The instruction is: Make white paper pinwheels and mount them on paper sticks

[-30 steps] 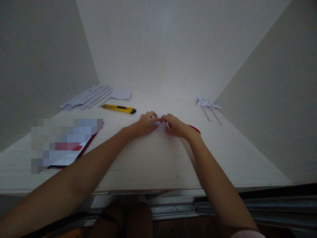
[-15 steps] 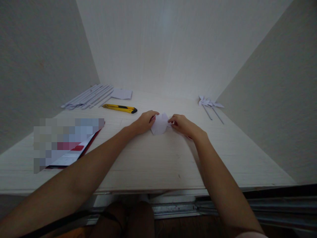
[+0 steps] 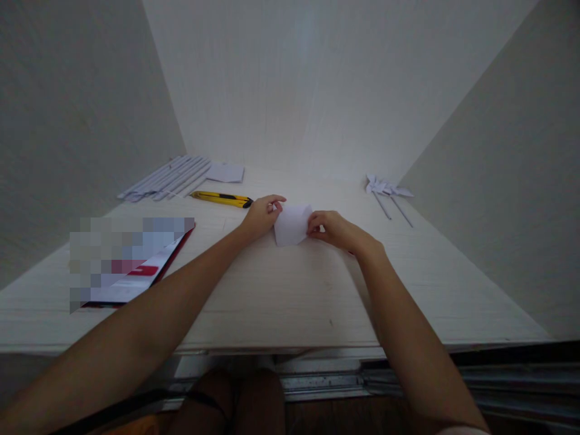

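Observation:
A small white sheet of paper (image 3: 292,225) stands between my two hands over the middle of the table. At its upper left edge is my left hand (image 3: 261,217), with thumb and fingers closed on the paper and the index finger stretched out above it. My right hand (image 3: 330,227) pinches the right edge between thumb and fingertips. Just left of my left hand lies a yellow and black utility knife (image 3: 221,199).
Several rolled paper sticks (image 3: 170,177) and a stack of paper (image 3: 226,172) lie at the back left. Paper pinwheels on sticks (image 3: 385,188) rest at the back right. A red-edged folder or tablet (image 3: 136,284), partly blurred, is at the front left. Panels enclose the table (image 3: 272,302).
The paper now shows a broader, flatter face. My left hand has shifted slightly left and up along its edge, while the right fingers have closed in on the right edge.

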Action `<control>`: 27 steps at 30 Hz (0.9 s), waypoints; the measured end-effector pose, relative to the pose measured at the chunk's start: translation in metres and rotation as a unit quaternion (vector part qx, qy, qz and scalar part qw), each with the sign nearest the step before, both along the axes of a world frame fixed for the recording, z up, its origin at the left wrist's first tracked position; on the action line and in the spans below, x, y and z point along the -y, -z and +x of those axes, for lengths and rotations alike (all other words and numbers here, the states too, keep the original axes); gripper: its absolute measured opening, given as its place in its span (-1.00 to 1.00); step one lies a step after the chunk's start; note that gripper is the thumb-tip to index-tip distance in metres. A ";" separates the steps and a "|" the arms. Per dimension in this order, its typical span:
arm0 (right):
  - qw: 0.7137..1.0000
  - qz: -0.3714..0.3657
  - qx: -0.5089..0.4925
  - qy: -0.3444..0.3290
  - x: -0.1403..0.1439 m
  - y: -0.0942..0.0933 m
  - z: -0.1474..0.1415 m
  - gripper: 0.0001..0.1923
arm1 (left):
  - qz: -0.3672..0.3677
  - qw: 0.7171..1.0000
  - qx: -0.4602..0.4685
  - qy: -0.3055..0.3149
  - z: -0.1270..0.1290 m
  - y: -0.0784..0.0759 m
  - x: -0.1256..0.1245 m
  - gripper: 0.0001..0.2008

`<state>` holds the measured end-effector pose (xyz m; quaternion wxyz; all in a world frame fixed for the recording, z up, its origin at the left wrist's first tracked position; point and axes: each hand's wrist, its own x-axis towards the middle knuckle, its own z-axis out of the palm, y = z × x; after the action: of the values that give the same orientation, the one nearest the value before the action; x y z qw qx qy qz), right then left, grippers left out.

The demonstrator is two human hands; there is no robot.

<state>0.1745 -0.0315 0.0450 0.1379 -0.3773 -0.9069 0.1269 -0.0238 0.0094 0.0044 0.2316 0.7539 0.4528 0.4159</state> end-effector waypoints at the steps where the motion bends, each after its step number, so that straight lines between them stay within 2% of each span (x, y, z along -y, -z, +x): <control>1: 1.000 0.002 0.006 0.007 -0.001 0.000 0.001 -0.84 | -0.006 1.000 0.004 -0.004 0.000 0.000 0.000 -0.64; 5: 0.999 0.009 0.031 0.035 -0.004 0.003 0.007 -0.83 | 0.011 0.999 -0.010 -0.033 -0.002 0.003 -0.003 -0.64; 8: 0.998 0.024 0.038 0.050 -0.007 0.006 0.012 -0.82 | 0.066 0.996 -0.051 -0.044 -0.005 0.003 -0.004 -0.62; 12: 0.996 0.034 0.044 0.064 -0.007 0.007 0.014 -0.81 | 0.165 0.977 -0.133 -0.012 -0.006 -0.003 0.003 -0.46; 15: 0.996 0.035 0.045 0.073 -0.005 0.005 0.014 -0.81 | 0.199 0.961 -0.187 0.045 -0.007 -0.005 0.011 -0.43; 18: 0.996 0.025 0.047 0.077 -0.004 0.004 0.013 -0.80 | 0.187 0.947 -0.238 0.108 -0.006 -0.002 0.013 -0.61; 20: 0.996 0.012 0.052 0.069 -0.004 0.003 0.014 -0.79 | 0.167 0.943 -0.257 0.127 -0.006 0.002 0.011 -0.69; 27: 0.998 -0.009 0.020 0.057 -0.003 0.002 0.012 -0.78 | 0.138 0.950 -0.259 0.103 -0.006 0.010 0.005 -0.63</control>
<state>0.1861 -0.0284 0.0429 0.1233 -0.4319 -0.8854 0.1196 -0.0297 0.0040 -0.0052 0.0419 0.9030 0.3551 0.2382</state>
